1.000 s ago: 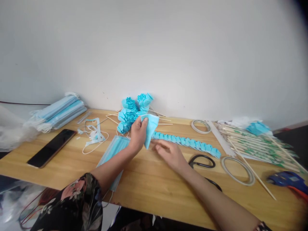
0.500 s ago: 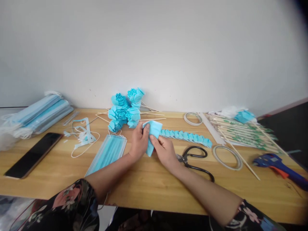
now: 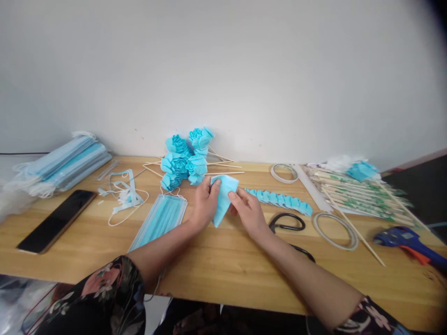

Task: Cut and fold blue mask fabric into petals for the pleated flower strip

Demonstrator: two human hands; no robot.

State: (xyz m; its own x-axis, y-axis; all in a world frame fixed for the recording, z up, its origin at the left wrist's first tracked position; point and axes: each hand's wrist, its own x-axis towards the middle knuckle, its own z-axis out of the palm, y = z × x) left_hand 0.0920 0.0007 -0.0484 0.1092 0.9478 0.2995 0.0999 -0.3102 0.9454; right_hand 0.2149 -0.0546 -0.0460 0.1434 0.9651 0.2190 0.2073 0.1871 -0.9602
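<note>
My left hand (image 3: pixel 205 204) and my right hand (image 3: pixel 247 211) both pinch a folded light-blue piece of mask fabric (image 3: pixel 223 197) just above the wooden table (image 3: pixel 223 265). The left fingers grip its left edge, the right fingers its right edge. A pleated blue strip (image 3: pixel 281 201) lies on the table right of my right hand. Behind my hands is a bunch of blue fabric flowers on sticks (image 3: pixel 186 158). A flat blue face mask (image 3: pixel 161 218) lies left of my left wrist.
Black scissors (image 3: pixel 289 223) lie by my right wrist. Two tape rolls (image 3: pixel 335 225) (image 3: pixel 284 172), wrapped wooden sticks (image 3: pixel 363 195) and a blue glue gun (image 3: pixel 407 238) are at the right. A stack of masks (image 3: pixel 66 160), cut ear loops (image 3: pixel 124 195) and a black phone (image 3: pixel 57 221) are at the left.
My right hand rose from the table and took hold of the blue fabric piece with my left hand; both hands now hold it lower, nearer the table.
</note>
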